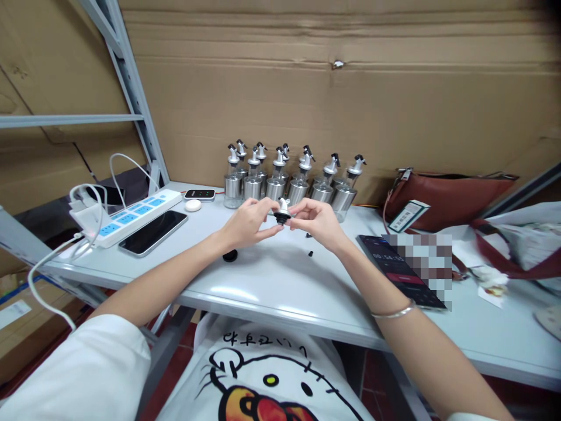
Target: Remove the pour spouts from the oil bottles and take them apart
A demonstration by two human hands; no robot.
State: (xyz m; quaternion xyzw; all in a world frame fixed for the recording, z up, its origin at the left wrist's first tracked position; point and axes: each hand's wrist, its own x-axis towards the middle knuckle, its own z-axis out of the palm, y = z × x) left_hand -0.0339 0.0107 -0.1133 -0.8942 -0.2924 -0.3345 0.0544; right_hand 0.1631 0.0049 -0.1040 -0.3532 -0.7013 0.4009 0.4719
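Observation:
In front of the bottles I hold a silver pour spout (283,211) with a black ribbed stopper, a little above the table. My left hand (252,223) is closed on its left side, thumb under the stopper and fingers near the top. My right hand (319,223) pinches it from the right, the fingertips partly hiding it. A round black cap (230,255) lies on the table below my left hand. Beneath my right hand is a tiny black piece (311,254). Several glass-and-steel oil bottles (275,188) with silver spouts and black levers stand behind my hands.
To the left are a white power strip (140,216) with cables, a phone (153,233), a white round object (193,205) and a small display device (200,195). A second phone (394,266) and a brown bag (451,199) lie right. Cardboard (284,88) stands behind.

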